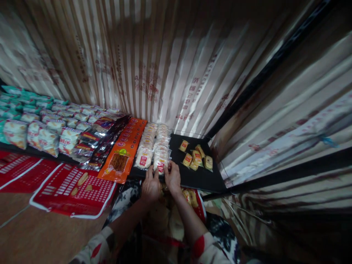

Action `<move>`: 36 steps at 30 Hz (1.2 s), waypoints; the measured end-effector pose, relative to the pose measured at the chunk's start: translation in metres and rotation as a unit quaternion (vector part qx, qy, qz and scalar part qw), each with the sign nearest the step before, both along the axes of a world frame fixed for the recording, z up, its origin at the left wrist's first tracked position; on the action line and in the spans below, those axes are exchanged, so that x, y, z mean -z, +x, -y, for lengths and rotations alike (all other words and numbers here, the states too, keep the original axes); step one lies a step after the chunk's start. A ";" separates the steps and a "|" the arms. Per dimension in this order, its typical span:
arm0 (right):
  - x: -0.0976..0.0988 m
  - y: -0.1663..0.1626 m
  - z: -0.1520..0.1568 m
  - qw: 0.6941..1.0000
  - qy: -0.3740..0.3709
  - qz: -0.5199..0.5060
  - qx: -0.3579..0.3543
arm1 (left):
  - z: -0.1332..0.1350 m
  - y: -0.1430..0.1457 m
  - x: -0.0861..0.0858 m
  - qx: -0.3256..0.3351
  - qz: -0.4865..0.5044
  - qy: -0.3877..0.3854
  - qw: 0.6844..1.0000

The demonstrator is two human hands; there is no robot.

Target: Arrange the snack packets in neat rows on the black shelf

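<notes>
Both my hands are at the front end of the right-hand row of clear-wrapped, round white snacks, on a black shelf (196,179). My left hand (151,187) has its fingertips on the lower left edge of the front white snack packet (160,164), which has a red label. Bent fingers of my right hand (172,178) grip the same packet at its right edge. A second row of the white packets (144,157) overlaps alongside on the left. Below my wrists, more yellow-wrapped snacks (191,198) sit in a red bag in my lap, partly hidden by my arms.
Small yellow-wrapped snacks (196,157) lie on the shelf to the right. Leftward stand an orange snack bag (120,157), dark shiny packets (93,141), white bags (46,139) and green bags (16,102). A red bag (79,190) hangs in front. Printed curtain (154,80) covers the back; a black pole (264,69) slants at right.
</notes>
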State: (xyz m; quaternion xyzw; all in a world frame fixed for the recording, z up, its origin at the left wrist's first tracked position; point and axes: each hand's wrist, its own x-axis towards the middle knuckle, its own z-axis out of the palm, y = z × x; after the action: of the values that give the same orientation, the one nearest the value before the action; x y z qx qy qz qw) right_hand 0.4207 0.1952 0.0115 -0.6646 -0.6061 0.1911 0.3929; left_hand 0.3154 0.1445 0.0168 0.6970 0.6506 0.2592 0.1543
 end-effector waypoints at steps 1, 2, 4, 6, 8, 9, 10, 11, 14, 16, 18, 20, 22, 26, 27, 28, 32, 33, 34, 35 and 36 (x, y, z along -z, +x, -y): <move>0.001 0.000 0.001 1.000 -0.001 -0.014 -0.002 | 0.000 0.000 0.001 -0.002 0.000 0.003 1.000; 0.002 0.001 0.004 1.000 0.002 -0.030 -0.003 | 0.001 -0.001 0.002 -0.003 0.001 0.006 1.000; 0.004 0.002 0.014 0.998 0.022 -0.055 -0.002 | 0.005 -0.003 0.005 0.002 0.005 0.021 1.000; 0.007 0.005 0.031 0.997 0.054 -0.053 0.000 | 0.011 -0.007 0.008 0.019 0.014 0.051 0.998; 0.013 0.009 0.052 0.997 0.075 -0.035 -0.012 | 0.021 -0.012 0.013 0.038 0.027 0.081 0.996; 0.017 0.012 0.064 0.996 0.076 -0.025 -0.026 | 0.028 -0.013 0.016 0.049 0.035 0.085 0.995; 0.022 0.014 0.075 0.996 0.071 -0.015 -0.043 | 0.035 -0.015 0.019 0.060 0.040 0.077 0.994; 0.029 0.016 0.086 0.996 0.061 -0.005 -0.063 | 0.043 -0.015 0.023 0.072 0.042 0.057 0.995; 0.053 0.023 0.115 0.994 -0.005 0.038 -0.106 | 0.069 -0.015 0.037 0.121 0.020 -0.045 0.991; 0.070 0.028 0.129 0.990 -0.046 0.071 -0.117 | 0.086 -0.015 0.046 0.147 -0.004 -0.111 0.983; 0.082 0.032 0.138 0.985 -0.070 0.097 -0.125 | 0.098 -0.015 0.052 0.152 -0.019 -0.165 0.974; 0.087 0.034 0.143 0.981 -0.084 0.113 -0.137 | 0.104 -0.014 0.053 0.143 -0.028 -0.201 0.969; 0.086 0.035 0.145 0.975 -0.100 0.122 -0.154 | 0.106 -0.013 0.053 0.139 -0.035 -0.216 0.966; 0.074 0.034 0.142 0.965 -0.143 0.130 -0.177 | 0.103 -0.013 0.053 0.138 -0.036 -0.212 0.967; 0.072 0.035 0.142 0.963 -0.152 0.130 -0.181 | 0.102 -0.014 0.054 0.140 -0.035 -0.207 0.968; 0.071 0.035 0.141 0.961 -0.160 0.128 -0.185 | 0.102 -0.015 0.055 0.143 -0.034 -0.204 0.968; 0.071 0.039 0.143 0.954 -0.160 0.122 -0.224 | 0.102 -0.019 0.057 0.153 -0.043 -0.190 0.969; 0.072 0.040 0.144 0.952 -0.156 0.123 -0.233 | 0.102 -0.019 0.056 0.154 -0.043 -0.185 0.970; 0.073 0.041 0.144 0.951 -0.153 0.124 -0.240 | 0.103 -0.019 0.056 0.155 -0.041 -0.179 0.971; 0.074 0.041 0.145 0.950 -0.151 0.123 -0.243 | 0.104 -0.019 0.056 0.157 -0.038 -0.176 0.971; 0.074 0.042 0.145 0.951 -0.151 0.121 -0.243 | 0.106 -0.019 0.057 0.161 -0.034 -0.174 0.971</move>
State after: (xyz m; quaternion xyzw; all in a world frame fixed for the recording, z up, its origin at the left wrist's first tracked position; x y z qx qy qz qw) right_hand 0.4629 0.0501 -0.0625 -0.5670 -0.7562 0.2885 0.1535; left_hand 0.2962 0.0387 -0.0404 0.7636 0.5696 0.0901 0.2903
